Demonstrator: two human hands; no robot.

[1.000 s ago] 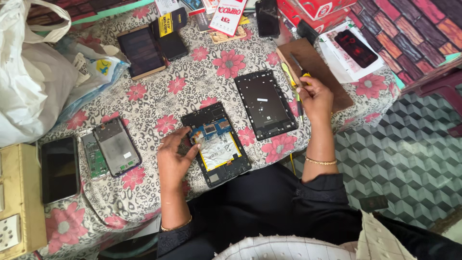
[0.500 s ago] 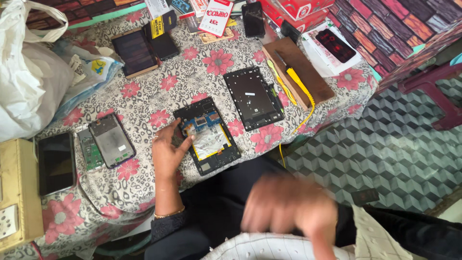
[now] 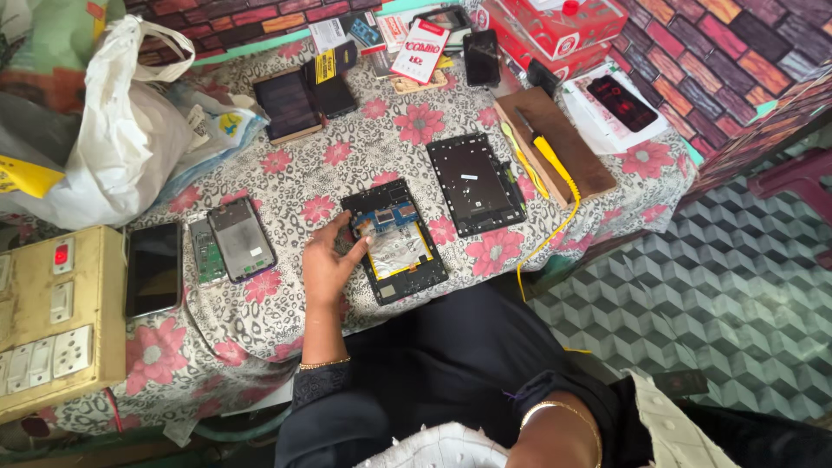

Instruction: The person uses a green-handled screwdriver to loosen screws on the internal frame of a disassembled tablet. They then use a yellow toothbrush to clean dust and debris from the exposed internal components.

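Opened tablet (image 3: 394,241) is steadied mid-table on the floral cloth (image 3: 286,186) by the left hand (image 3: 327,264), fingers spread flat at its left edge, nothing gripped; right hand is out of frame, so board work probably calls for the yellow-handled tool (image 3: 555,165).

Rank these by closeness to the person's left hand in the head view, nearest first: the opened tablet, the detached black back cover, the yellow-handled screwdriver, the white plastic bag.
1. Opened tablet: the left hand rests on its left edge.
2. Detached black back cover: to the right and above, past the tablet.
3. Yellow-handled screwdriver and white plastic bag: too close to call; the screwdriver lies far right on the wooden board, the bag far left.
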